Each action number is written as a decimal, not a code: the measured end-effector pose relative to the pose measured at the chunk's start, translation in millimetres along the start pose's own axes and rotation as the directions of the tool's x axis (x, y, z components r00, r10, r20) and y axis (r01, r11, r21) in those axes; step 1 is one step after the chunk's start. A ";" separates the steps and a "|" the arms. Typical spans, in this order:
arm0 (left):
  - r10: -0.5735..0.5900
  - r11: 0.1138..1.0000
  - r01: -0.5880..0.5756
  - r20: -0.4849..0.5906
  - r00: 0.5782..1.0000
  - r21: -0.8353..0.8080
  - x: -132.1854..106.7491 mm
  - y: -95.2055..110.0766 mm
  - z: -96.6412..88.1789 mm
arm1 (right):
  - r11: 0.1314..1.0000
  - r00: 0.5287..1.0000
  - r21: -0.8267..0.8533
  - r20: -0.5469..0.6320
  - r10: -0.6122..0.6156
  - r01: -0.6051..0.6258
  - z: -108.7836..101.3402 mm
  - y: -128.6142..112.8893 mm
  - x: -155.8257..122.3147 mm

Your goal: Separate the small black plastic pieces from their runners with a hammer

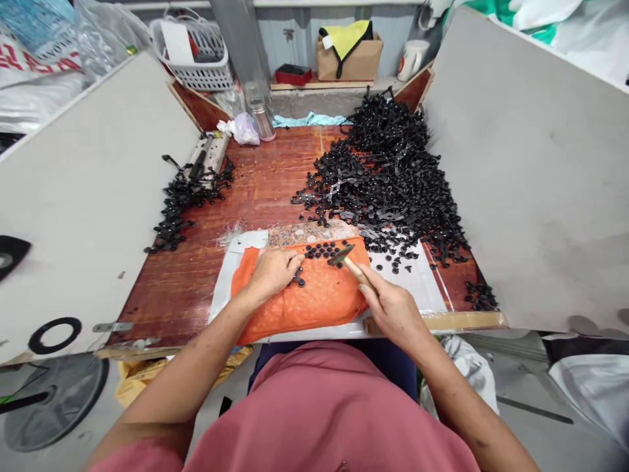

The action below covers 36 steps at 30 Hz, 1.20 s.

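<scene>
My right hand (393, 308) is closed around the wooden handle of a small hammer (354, 269). The hammer's dark head is over the upper right part of an orange cloth (304, 305). On the cloth's left half rests my left hand (275, 269), thumb and fingers pinched together at a small black part (299, 280) that shows partly below the thumb. Small round black pieces (322, 250) lie in rows between the two hands, along the cloth's top edge. The tips of my left fingers are partly hidden.
A large heap of black parts (393, 164) covers the table's right side, and a smaller pile (179, 203) lies left. Grey panels (531, 183) wall both sides. A flask (263, 118), a basket (196, 69) and a mug (413, 60) stand at the back.
</scene>
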<state>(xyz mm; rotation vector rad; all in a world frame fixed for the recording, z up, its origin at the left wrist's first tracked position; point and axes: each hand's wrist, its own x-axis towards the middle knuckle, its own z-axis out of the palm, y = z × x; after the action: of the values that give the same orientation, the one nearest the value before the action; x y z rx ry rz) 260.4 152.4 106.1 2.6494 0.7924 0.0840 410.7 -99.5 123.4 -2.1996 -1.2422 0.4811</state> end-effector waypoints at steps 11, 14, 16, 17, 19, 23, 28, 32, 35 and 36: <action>-0.032 0.999 0.032 0.026 0.999 0.009 -1.2 3.1 -0.5 | 0.924 0.989 -0.355 0.080 -0.125 0.145 11.9 -35.8 45.4; -0.019 1.000 0.019 0.022 1.000 -0.016 -0.6 0.5 2.0 | 0.926 0.990 -0.349 0.026 -0.142 0.142 14.7 -35.0 46.5; -0.015 0.999 0.015 0.019 1.000 -0.031 -0.3 -0.7 3.3 | 0.918 0.993 -0.378 0.035 -0.116 0.121 14.1 -35.5 46.5; -0.016 0.999 0.017 0.020 1.000 -0.034 -0.2 -1.0 3.6 | 0.905 0.994 -0.411 0.068 -0.090 0.111 13.4 -36.0 46.6; -0.024 0.999 0.024 0.020 1.000 -0.030 -0.1 -1.1 3.5 | 0.880 0.990 -0.461 0.128 -0.056 0.109 11.8 -37.0 47.0; -0.019 0.999 0.019 0.010 1.000 -0.034 -0.7 -0.8 2.9 | 0.884 0.992 -0.450 0.056 -0.113 0.126 9.9 -39.0 47.6; -0.023 0.999 0.024 0.018 1.000 -0.036 -1.8 -0.5 5.9 | 0.844 0.984 -0.521 0.171 -0.040 0.125 7.7 -44.4 50.5; -0.019 0.996 0.020 0.005 1.000 -0.090 -2.1 -1.9 7.8 | 0.886 0.991 -0.444 0.075 -0.110 0.132 1.9 -45.1 51.1; -0.030 0.984 0.029 -0.005 1.000 -0.178 -4.0 -5.8 5.4 | 0.929 0.989 -0.343 0.000 -0.151 0.142 0.0 -40.7 47.6; -0.038 0.976 0.037 -0.002 0.999 -0.215 -5.4 -7.4 3.7 | 0.942 0.986 -0.301 -0.026 -0.163 0.148 -0.1 -38.6 45.5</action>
<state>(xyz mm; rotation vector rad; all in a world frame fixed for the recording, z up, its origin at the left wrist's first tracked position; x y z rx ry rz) 252.7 154.0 100.2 2.4309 0.7875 0.1583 408.2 -44.3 146.1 -2.3147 -1.5309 0.1813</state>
